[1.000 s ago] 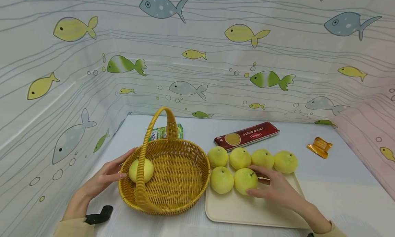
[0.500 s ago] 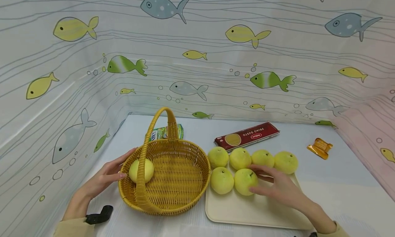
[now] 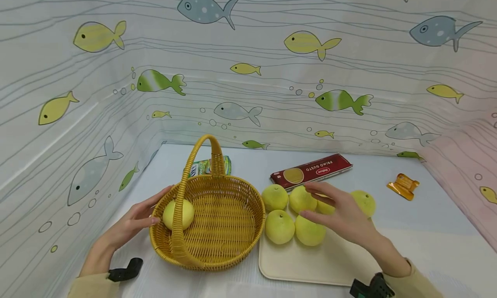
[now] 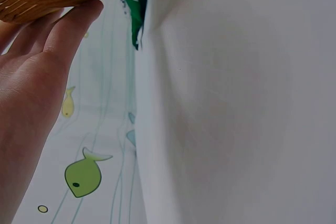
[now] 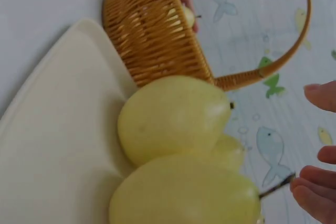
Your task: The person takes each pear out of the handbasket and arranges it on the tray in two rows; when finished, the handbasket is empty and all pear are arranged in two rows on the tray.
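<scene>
A yellow wicker basket [image 3: 217, 229] with a tall arched handle stands left of centre, one yellow pear [image 3: 182, 214] inside at its left. My left hand [image 3: 133, 220] touches the basket's left side, fingers fairly straight along the outer wall and thumb tip at the rim. My right hand [image 3: 345, 211] is raised over the pears on the beige tray [image 3: 310, 268], its fingers and thumb spread apart and holding nothing. Beneath it sits the front-row pear [image 3: 310, 232], beside another front pear [image 3: 279, 227]. The right wrist view shows a stemmed pear [image 5: 184, 192] close to the fingertips.
More pears [image 3: 275, 197] form the tray's back row, partly covered by my right hand. A dark red box [image 3: 310, 170] lies behind them. An orange wrapped item [image 3: 404, 186] is at right, and a green packet [image 3: 199, 167] lies behind the basket. Fish-patterned cloth walls surround the table.
My right hand has come away from the front-row pear, rising up and slightly left, with the pear left on the tray. My left hand and the basket stay put.
</scene>
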Tool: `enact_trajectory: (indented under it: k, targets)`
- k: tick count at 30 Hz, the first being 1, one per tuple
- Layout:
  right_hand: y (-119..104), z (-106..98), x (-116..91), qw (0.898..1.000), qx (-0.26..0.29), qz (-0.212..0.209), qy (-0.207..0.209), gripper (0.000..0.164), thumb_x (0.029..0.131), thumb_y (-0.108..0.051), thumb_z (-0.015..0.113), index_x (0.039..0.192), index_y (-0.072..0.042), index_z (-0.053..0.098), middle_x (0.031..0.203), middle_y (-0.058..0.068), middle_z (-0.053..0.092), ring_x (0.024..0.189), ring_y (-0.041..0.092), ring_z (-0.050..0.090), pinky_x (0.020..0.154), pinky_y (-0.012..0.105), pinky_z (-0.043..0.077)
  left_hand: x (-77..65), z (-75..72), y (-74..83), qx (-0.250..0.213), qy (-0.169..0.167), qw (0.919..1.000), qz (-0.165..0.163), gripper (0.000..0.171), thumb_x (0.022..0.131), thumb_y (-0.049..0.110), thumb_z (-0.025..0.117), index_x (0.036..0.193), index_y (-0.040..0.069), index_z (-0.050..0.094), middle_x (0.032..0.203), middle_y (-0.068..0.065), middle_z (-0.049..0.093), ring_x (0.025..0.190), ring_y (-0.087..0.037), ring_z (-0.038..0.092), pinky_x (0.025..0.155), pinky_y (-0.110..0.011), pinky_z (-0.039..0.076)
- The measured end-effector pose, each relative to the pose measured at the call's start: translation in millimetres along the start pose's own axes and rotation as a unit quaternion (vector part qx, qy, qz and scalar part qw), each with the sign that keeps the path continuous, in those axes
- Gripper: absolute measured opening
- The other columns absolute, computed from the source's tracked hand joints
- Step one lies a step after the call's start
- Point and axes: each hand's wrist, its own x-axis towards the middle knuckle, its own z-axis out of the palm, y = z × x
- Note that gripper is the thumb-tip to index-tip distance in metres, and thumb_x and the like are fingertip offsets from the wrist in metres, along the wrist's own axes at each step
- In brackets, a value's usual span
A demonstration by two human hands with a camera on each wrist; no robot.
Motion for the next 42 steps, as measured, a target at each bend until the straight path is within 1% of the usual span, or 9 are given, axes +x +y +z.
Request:
enact_trajectory:
  k: [6,11,15,20,26,32,34,38,42]
  targets:
    - [-34,33,24,0.997,0.049,-0.048,-0.019,0.062,0.079,-0.023,0.086,0.135,-0.013,0.061,0.135,0.003,0.063,0.125,0.026,0.061,0.100,0.034,0.051,0.1,-0.6,1.4,0.002,0.000,1.0000,0.004,0.072,0.094,-0.011,0.042,0.158,-0.004,0.008,0.168,-0.012,0.008,0.151,0.000,0.016,0.112,-0.010,0.025]
    - [-62,76,43,0.992,0.081,-0.062,-0.069,0.064,0.081,-0.023,0.084,0.138,-0.009,0.058,0.138,0.006,0.060,0.127,0.024,0.059,0.103,0.030,0.049,-0.8,-0.6,1.8,-0.008,0.001,1.0000,-0.003,0.072,0.095,-0.011,0.042,0.158,-0.004,0.007,0.169,-0.011,0.007,0.151,0.001,0.015,0.111,-0.010,0.025]
    - [-78,110,56,0.988,0.076,-0.060,-0.117,0.064,0.084,-0.031,0.082,0.138,-0.009,0.056,0.138,0.005,0.060,0.126,0.021,0.059,0.104,0.028,0.048,-0.2,0.8,1.9,-0.010,0.000,0.9999,-0.003,0.071,0.095,-0.011,0.042,0.158,-0.004,0.007,0.169,-0.010,0.007,0.151,0.002,0.016,0.112,-0.010,0.026]
    - [-92,148,74,0.986,0.051,-0.059,-0.149,0.068,0.083,-0.036,0.081,0.139,-0.008,0.055,0.137,0.005,0.061,0.124,0.018,0.060,0.101,0.025,0.049,0.1,1.0,1.1,-0.003,0.002,1.0000,-0.006,0.071,0.096,-0.009,0.042,0.158,-0.003,0.008,0.169,-0.011,0.008,0.150,0.001,0.018,0.111,-0.011,0.027]
    - [-100,186,96,0.981,0.024,-0.039,-0.189,0.077,0.084,-0.042,0.079,0.146,-0.007,0.049,0.141,0.007,0.059,0.124,0.016,0.059,0.099,0.022,0.048,-0.8,0.6,1.2,-0.001,0.009,0.9998,-0.017,0.072,0.095,-0.008,0.043,0.159,-0.001,0.010,0.169,-0.012,0.008,0.150,0.001,0.020,0.110,-0.011,0.028]
    - [-92,214,109,0.976,0.024,-0.015,-0.215,0.072,0.086,-0.033,0.076,0.148,-0.009,0.046,0.136,0.005,0.061,0.117,0.011,0.060,0.093,0.019,0.048,1.0,2.2,0.1,0.003,0.008,0.9998,-0.015,0.072,0.096,-0.007,0.043,0.159,-0.001,0.010,0.169,-0.010,0.009,0.149,0.002,0.020,0.110,-0.011,0.029]
    - [-87,222,111,0.975,0.017,-0.021,-0.221,0.069,0.087,-0.031,0.075,0.146,-0.009,0.047,0.131,0.003,0.062,0.112,0.008,0.060,0.089,0.016,0.048,1.1,1.9,-0.4,0.005,0.008,0.9998,-0.017,0.072,0.096,-0.007,0.043,0.159,-0.001,0.010,0.169,-0.010,0.009,0.149,0.003,0.020,0.110,-0.011,0.029]
    - [-81,231,112,0.972,-0.030,-0.051,-0.227,0.067,0.087,-0.035,0.075,0.144,-0.008,0.051,0.116,-0.001,0.061,0.097,0.004,0.056,0.078,0.013,0.045,-0.7,1.0,-1.4,0.015,0.015,0.9994,-0.026,0.072,0.096,-0.006,0.044,0.159,0.000,0.011,0.169,-0.011,0.008,0.149,0.003,0.021,0.109,-0.011,0.030]
    - [-80,236,113,0.966,-0.068,-0.081,-0.238,0.064,0.088,-0.037,0.075,0.140,-0.006,0.054,0.112,-0.001,0.061,0.091,0.002,0.053,0.073,0.012,0.043,-0.3,0.3,-2.1,0.014,0.013,0.9995,-0.025,0.072,0.096,-0.007,0.044,0.159,0.000,0.010,0.168,-0.015,0.006,0.149,0.002,0.020,0.109,-0.011,0.029]
